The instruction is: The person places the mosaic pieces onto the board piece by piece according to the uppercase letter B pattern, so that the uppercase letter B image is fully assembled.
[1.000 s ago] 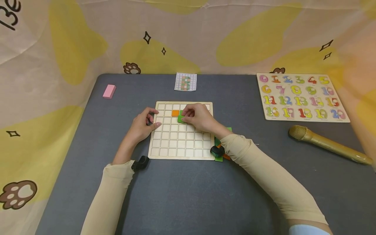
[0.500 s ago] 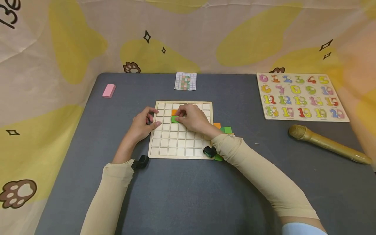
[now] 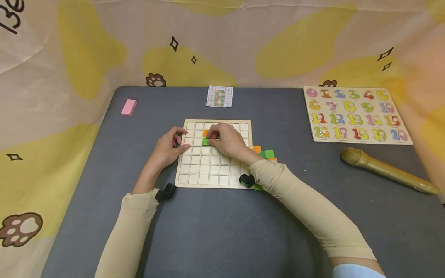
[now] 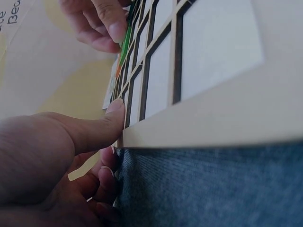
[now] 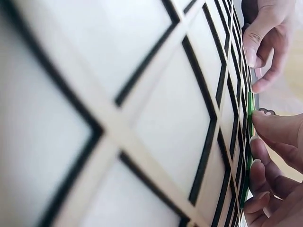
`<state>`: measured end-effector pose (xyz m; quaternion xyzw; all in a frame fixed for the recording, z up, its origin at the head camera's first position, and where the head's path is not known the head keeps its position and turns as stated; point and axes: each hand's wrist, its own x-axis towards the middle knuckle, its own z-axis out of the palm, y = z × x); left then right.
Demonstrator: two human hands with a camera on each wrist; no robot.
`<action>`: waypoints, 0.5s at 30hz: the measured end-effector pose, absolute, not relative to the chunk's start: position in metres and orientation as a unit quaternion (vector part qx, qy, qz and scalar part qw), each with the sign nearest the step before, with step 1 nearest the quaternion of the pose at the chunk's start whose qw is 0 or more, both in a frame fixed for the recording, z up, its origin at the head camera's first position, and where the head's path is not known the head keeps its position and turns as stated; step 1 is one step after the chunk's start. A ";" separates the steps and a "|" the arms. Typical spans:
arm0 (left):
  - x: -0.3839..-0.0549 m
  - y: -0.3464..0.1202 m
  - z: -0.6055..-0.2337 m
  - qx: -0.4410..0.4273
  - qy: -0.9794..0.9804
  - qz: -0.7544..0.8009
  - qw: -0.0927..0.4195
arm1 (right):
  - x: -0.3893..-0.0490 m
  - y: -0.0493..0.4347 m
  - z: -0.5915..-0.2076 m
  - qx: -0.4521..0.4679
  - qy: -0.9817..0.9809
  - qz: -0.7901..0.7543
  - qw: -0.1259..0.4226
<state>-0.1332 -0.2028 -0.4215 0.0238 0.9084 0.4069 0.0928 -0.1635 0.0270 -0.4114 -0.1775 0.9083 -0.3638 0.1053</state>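
Note:
A pale wooden grid board (image 3: 209,180) lies on the dark table. My left hand (image 3: 168,148) holds its left edge, thumb on the frame and fingers bent at the side. My right hand (image 3: 229,139) is over the upper middle of the board, with thumb and fingertips on a small green tile (image 3: 205,141). Directly above that tile sits an orange tile (image 3: 206,133), partly covered by the fingers. In the right wrist view the thumb touches a green tile (image 5: 250,106), and more green (image 5: 244,189) shows beside the curled fingers.
Loose orange and green tiles (image 3: 269,154) lie at the board's right edge, partly under the right forearm. A pattern card (image 3: 219,96) is behind the board. Also on the table are a pink block (image 3: 129,107), a number puzzle (image 3: 358,138) and a gold microphone (image 3: 389,170).
The right hand has moved slightly left with the green tile, which now lies below the orange one. Its forearm shifted left, uncovering more loose tiles. The left hand has stayed put.

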 end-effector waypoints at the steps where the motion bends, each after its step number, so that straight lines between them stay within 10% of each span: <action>1: -0.133 -0.203 -0.421 0.024 0.908 0.407 0.092 | -0.163 0.027 -0.411 -0.177 0.908 -0.366 0.106; 15: -0.131 -0.203 -0.420 0.029 0.910 0.405 0.089 | -0.175 0.068 -0.404 -0.175 0.885 -0.405 0.145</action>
